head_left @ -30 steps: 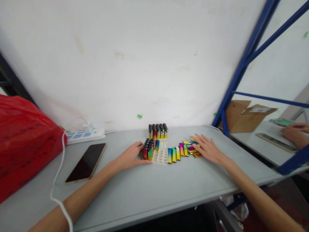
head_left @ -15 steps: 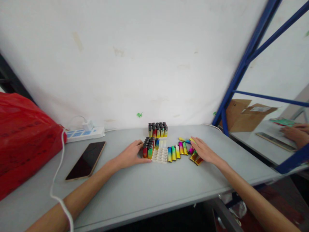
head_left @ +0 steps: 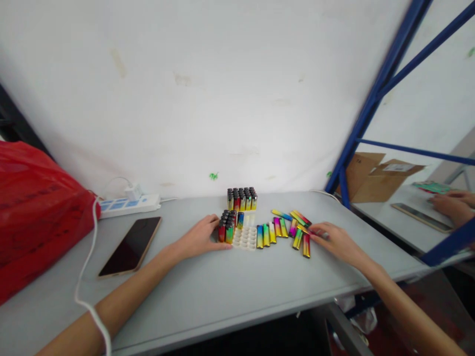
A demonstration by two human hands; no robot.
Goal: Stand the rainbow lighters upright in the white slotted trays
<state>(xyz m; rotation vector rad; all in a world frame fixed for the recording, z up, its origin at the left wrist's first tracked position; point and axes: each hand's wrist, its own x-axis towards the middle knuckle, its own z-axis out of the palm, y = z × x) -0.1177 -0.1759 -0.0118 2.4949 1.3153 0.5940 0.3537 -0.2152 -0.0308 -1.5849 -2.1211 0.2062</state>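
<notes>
Several upright lighters [head_left: 226, 228] fill the left part of a white tray [head_left: 245, 238] with round sockets; one blue-yellow lighter [head_left: 241, 220] stands at its back. My left hand [head_left: 203, 236] curves around the left side of this tray, fingers behind and thumb in front, against the lighters. A full block of upright lighters [head_left: 242, 199] stands behind. Right of the tray, a row of colourful lighters [head_left: 272, 233] lies flat. Farther right, my right hand [head_left: 331, 239] pinches the end of a yellow lighter [head_left: 303, 229] above loose lighters [head_left: 306, 245].
A phone [head_left: 130, 245], a power strip [head_left: 129, 205] with a white cable and a red bag [head_left: 40, 217] are on the left. A blue metal frame [head_left: 365, 116] rises at right; beyond it are a cardboard box [head_left: 376, 180] and another person's hands [head_left: 454, 205].
My right hand has moved right, off the loose lighters, uncovering them, and its fingers have closed on one. The loose lighters are more spread out. My left hand stays at the tray.
</notes>
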